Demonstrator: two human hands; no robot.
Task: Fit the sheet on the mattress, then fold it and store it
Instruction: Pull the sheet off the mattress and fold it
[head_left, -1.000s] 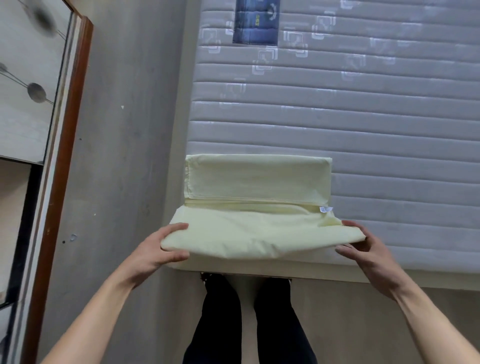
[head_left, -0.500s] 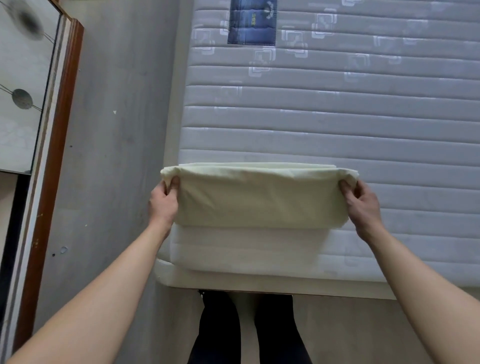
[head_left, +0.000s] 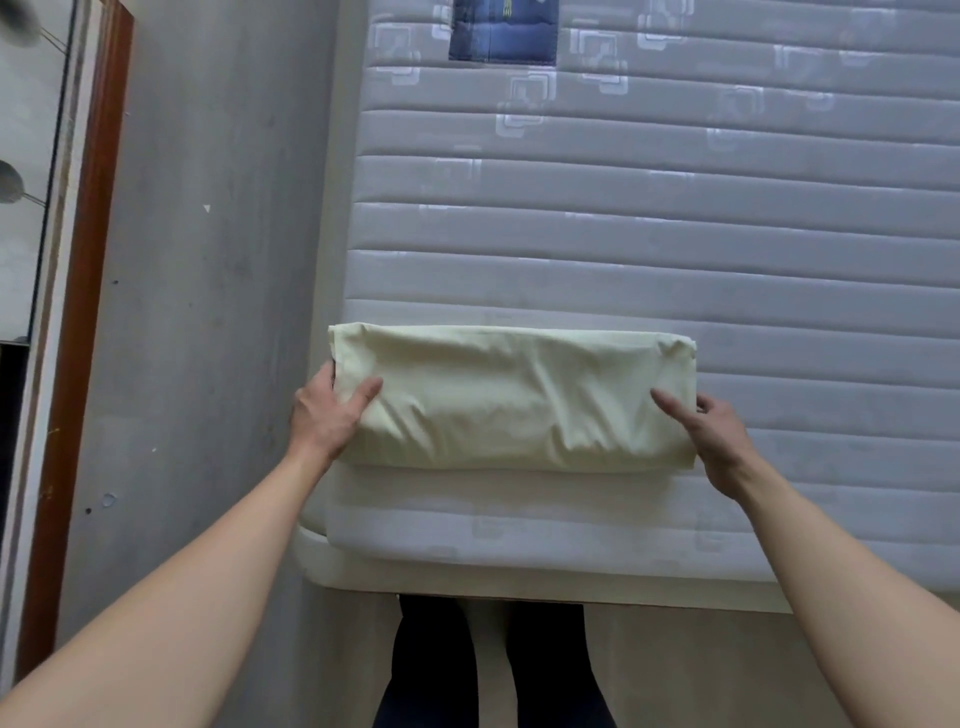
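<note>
Folded sheet (head_left: 514, 400) near mattress (head_left: 727, 234) edge

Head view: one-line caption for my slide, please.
Both hands, left hand and right hand, grip the ends of a folded pale-yellow sheet on the bare quilted mattress.

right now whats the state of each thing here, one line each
sheet: folded into a compact rectangle, lying on the mattress near its front edge
mattress: bare, no sheet fitted on it
left hand: grips the sheet's left end, thumb on top
right hand: holds the sheet's right end, thumb on top
door: only its wooden frame edge shows, cannot tell if open
</note>
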